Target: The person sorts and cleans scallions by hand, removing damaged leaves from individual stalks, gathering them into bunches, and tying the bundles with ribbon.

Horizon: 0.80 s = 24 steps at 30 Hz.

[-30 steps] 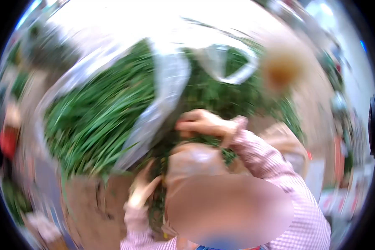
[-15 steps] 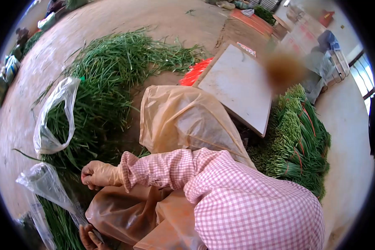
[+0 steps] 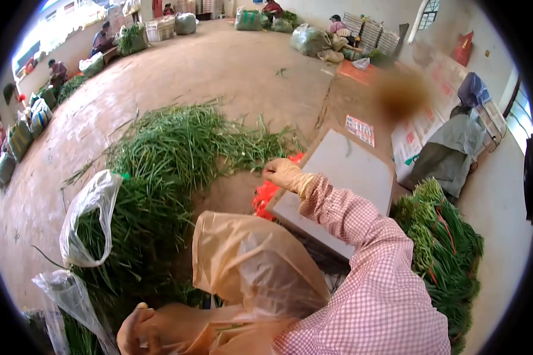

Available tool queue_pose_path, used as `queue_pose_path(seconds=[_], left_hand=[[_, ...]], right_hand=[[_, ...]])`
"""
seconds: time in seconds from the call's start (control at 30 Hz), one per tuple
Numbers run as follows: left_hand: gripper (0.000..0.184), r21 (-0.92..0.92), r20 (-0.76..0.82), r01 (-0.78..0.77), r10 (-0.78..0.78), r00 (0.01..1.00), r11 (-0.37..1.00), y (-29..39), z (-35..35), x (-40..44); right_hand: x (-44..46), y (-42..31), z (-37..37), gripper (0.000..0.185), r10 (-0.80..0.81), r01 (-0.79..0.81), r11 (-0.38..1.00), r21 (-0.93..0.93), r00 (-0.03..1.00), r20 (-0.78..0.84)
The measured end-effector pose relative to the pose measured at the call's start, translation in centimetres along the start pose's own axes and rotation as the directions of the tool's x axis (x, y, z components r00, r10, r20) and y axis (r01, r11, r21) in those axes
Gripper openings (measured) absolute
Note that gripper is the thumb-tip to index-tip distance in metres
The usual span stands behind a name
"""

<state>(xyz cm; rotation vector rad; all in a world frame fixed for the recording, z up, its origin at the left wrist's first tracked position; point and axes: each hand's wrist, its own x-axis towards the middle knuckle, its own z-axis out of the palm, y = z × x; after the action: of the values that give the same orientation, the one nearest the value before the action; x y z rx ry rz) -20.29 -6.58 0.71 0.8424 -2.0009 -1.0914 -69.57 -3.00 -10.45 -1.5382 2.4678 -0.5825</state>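
Observation:
My right hand (image 3: 285, 175), in a pale glove, is over the left edge of a white-topped board or box (image 3: 343, 168), just above a heap of red strips (image 3: 265, 198). Its fingers are pressed together, and anything between them is too small to tell. My left hand (image 3: 139, 332) is low at the left, over the brown plastic covering my legs (image 3: 254, 260). Its fingers are bent and apart, with nothing visible between them. Long green stalks (image 3: 166, 148) lie piled ahead of my left hand, with clear plastic bags (image 3: 89, 222) around part of them.
Bundles of green stalks tied with red bands (image 3: 447, 254) lie at the right. Behind the board are cartons (image 3: 423, 130) and a grey plastic-covered object (image 3: 450, 154). Several people sit along the far walls beside filled sacks (image 3: 308, 40). Loose stalks lie on the floor (image 3: 219, 65).
My right hand has moved up and right from the dark stalks to the red strips. My view has tilted up, showing more of the room. My left hand has shifted slightly right over the plastic.

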Motion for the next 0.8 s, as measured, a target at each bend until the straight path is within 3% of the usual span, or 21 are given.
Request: queue_pose_path(seconds=[0.03,0.07,0.1,0.13,0.2,0.23,0.27,0.3,0.33,0.37,0.4,0.43,0.47,0.53,0.6,0.63,0.67,0.73,0.8], left_hand=[[0.034,0.099,0.022,-0.012,0.01,1.0,0.995,-0.5,0.7,0.7],[0.033,0.198,0.044,-0.021,0.013,0.999,0.98,-1.2,1.4,1.4],[0.032,0.349,0.131,-0.162,0.123,0.984,0.923,-1.8,2.0,2.4],[0.032,0.357,0.122,-0.153,0.117,0.986,0.921,-2.9,2.5,3.2],[0.032,0.404,0.224,-0.092,-0.001,0.975,0.91,-5.7,3.6,4.2],[0.033,0.372,0.218,-0.096,0.013,0.976,0.923,-6.7,4.1,4.5],[0.033,0.388,0.221,-0.073,-0.016,0.975,0.919,-7.5,4.1,4.7],[0.037,0.377,0.235,-0.029,-0.065,0.97,0.926,-7.9,4.1,4.9],[0.042,0.365,0.252,0.023,-0.122,0.96,0.931,-8.3,4.3,5.0],[0.037,0.334,0.196,0.015,-0.085,0.977,0.943,-8.9,4.9,5.0],[0.041,0.34,0.215,0.061,-0.14,0.966,0.939,-8.7,5.0,5.4],[0.043,0.371,0.233,0.064,-0.159,0.959,0.927,-8.4,5.1,5.6],[0.045,0.399,0.249,0.057,-0.168,0.954,0.915,-8.3,5.4,5.9],[0.047,0.419,0.29,0.053,-0.189,0.938,0.907,-8.4,5.7,6.2],[0.049,0.434,0.323,0.049,-0.206,0.924,0.899,-8.7,5.7,6.4],[0.05,0.419,0.333,0.032,-0.187,0.924,0.907,-9.1,5.8,6.4],[0.051,0.404,0.343,0.014,-0.166,0.924,0.915,-9.4,5.9,6.5],[0.05,0.418,0.353,-0.002,-0.16,0.922,0.908,-9.3,6.0,6.6],[0.05,0.435,0.361,-0.016,-0.158,0.919,0.9,-9.4,5.8,6.4]], right_hand=[[0.8,0.5,-0.6,0.031,-0.009,0.009,1.0,-0.001,1.0,-0.009],[1.5,0.9,-0.8,0.032,0.109,-0.097,0.984,-0.151,0.991,0.079],[2.4,1.3,-0.9,0.033,0.236,-0.182,0.934,-0.307,0.96,0.149],[3.5,2.0,-0.3,0.033,0.225,-0.17,0.937,-0.304,0.962,0.156],[6.1,4.6,2.6,0.03,0.385,-0.028,0.715,-0.699,0.85,0.36],[6.1,5.2,3.0,0.032,0.439,-0.042,0.689,-0.723,0.818,0.372],[5.9,6.4,2.7,0.038,0.403,-0.013,0.774,-0.633,0.782,0.476],[7.4,12.5,7.4,0.046,0.363,-0.061,0.805,-0.59,0.837,0.409],[6.9,10.4,7.3,0.026,0.15,0.071,0.82,-0.568,0.931,0.334],[7.1,9.3,5.0,0.054,0.392,-0.028,0.824,-0.566,0.75,0.534],[7.3,13.2,7.6,0.055,0.258,0.044,0.816,-0.576,0.864,0.432],[7.1,10.0,5.1,0.051,0.387,-0.051,0.814,-0.579,0.791,0.475],[7.2,8.7,4.3,0.04,0.44,-0.195,0.835,-0.514,0.797,0.413],[6.0,8.0,2.5,0.029,0.351,-0.251,0.924,-0.287,0.857,0.378],[5.2,8.1,2.0,0.034,0.374,-0.378,0.925,-0.035,0.894,0.245],[4.8,8.1,2.2,0.035,0.337,-0.346,0.937,0.048,0.933,0.129],[4.5,8.1,2.4,0.035,0.336,-0.344,0.938,0.047,0.933,0.13],[3.9,7.6,2.1,0.034,0.342,-0.342,0.94,-0.001,0.94,-0.014],[3.2,6.5,1.2,0.035,0.304,-0.305,0.949,-0.082,0.952,-0.021]])
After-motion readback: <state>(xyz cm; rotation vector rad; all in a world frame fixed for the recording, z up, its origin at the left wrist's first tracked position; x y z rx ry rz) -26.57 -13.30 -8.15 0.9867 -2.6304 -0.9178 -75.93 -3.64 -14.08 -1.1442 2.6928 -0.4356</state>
